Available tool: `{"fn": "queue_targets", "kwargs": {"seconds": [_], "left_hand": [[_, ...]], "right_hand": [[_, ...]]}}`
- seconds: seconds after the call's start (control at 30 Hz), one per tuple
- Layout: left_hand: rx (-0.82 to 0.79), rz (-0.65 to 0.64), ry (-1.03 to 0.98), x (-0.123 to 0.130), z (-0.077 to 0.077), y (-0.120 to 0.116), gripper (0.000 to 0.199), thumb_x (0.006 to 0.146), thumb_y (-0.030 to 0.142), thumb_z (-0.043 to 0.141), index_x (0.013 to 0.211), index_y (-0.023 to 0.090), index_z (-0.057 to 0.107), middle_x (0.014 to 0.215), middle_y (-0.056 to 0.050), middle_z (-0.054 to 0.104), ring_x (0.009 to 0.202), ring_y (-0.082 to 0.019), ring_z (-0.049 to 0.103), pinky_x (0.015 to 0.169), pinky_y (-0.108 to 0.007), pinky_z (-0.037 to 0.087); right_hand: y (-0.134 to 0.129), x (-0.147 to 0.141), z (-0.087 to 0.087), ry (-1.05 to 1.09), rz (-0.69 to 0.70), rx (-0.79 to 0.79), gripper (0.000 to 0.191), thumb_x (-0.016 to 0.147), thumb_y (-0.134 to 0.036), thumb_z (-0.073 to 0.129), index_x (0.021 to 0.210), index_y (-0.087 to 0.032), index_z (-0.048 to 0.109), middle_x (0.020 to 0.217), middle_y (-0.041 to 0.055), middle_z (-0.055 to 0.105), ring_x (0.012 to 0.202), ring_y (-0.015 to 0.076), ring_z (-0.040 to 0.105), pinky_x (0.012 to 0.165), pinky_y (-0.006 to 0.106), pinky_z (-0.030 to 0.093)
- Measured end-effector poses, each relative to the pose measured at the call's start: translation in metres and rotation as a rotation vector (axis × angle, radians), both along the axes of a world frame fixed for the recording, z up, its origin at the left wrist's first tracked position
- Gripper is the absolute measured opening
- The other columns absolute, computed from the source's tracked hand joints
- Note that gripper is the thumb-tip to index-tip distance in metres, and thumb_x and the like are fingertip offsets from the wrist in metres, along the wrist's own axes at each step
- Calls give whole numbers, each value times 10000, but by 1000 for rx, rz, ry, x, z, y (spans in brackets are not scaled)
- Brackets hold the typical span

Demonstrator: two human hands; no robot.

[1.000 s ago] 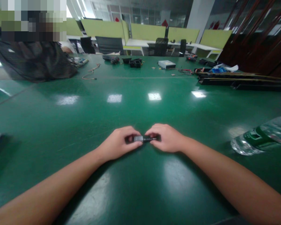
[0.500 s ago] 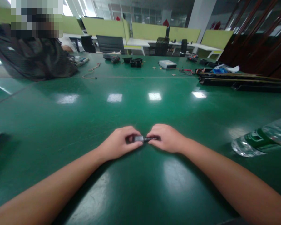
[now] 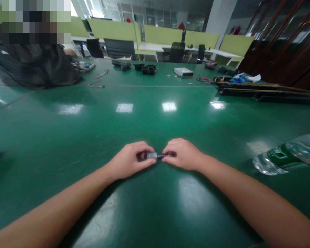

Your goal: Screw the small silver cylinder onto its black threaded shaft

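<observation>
My left hand [image 3: 131,159] pinches a small grey block-like piece [image 3: 152,156] between thumb and fingers, just above the green table [image 3: 144,127]. From its right side a thin dark ribbed part [image 3: 160,156] runs toward my right hand [image 3: 184,154]. The thumb and fingers of my right hand are closed around the far end of that dark part. Both hands are close together in the middle of the view, with a narrow gap between the fingertips. The exact kind of object is too small to tell.
A clear plastic bottle with a green label [image 3: 284,156] lies at the right. A dark bag [image 3: 41,65] stands at the back left, near a blurred person. Along the back are a silver box [image 3: 183,72], black parts [image 3: 148,69], a cable [image 3: 96,82] and long black strips [image 3: 268,93].
The view has shifted slightly. The gap between my fingertips looks a little wider, with more of the dark ribbed part showing. Both hands keep their grip.
</observation>
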State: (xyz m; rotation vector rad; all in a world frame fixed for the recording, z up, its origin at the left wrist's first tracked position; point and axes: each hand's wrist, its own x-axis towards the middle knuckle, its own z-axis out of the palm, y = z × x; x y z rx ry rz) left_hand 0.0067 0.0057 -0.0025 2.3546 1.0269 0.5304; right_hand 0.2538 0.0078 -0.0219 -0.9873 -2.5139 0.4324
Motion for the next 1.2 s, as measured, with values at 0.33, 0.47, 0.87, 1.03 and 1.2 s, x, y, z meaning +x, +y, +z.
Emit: {"fn": "queue_targets", "kwargs": {"seconds": [0.33, 0.47, 0.87, 1.03, 1.2], "left_hand": [[-18, 2, -5, -1, 1, 0, 220, 876, 385, 685, 995, 204, 724, 808, -3, 653, 695, -138, 601, 645, -236, 464], [-20, -8, -6, -1, 1, 0, 209, 882, 375, 680, 999, 207, 721, 810, -5, 654, 695, -140, 601, 651, -239, 466], [-59, -1, -9, -6, 0, -1, 182, 885, 346, 690, 1010, 216, 716, 833, -16, 648, 724, -153, 599, 674, -259, 457], [-66, 1, 4, -7, 0, -2, 160, 881, 311, 697, 1010, 218, 713, 859, -24, 658, 746, -163, 597, 691, -275, 463], [-55, -2, 1, -7, 0, -2, 171, 877, 318, 706, 1020, 224, 714, 859, -23, 665, 740, -166, 599, 703, -283, 471]], "right_hand": [[-2, 0, 2, 43, -10, -50, 175, 862, -359, 727, 908, -191, 745, 825, 24, 715, 778, 156, 616, 756, 284, 411], [-2, 0, 3, 60, -17, -67, 152, 844, -338, 739, 901, -197, 747, 812, 15, 714, 769, 154, 618, 759, 288, 410], [0, -1, 2, 97, -33, -157, 122, 812, -294, 757, 887, -198, 742, 785, 2, 695, 761, 148, 615, 767, 298, 383], [1, -2, 3, 92, -17, -159, 114, 832, -303, 741, 875, -197, 736, 799, 13, 700, 790, 157, 624, 777, 306, 379], [-2, 0, 4, 107, -24, -155, 101, 827, -288, 745, 867, -196, 731, 792, 11, 695, 785, 157, 624, 791, 308, 397]]}}
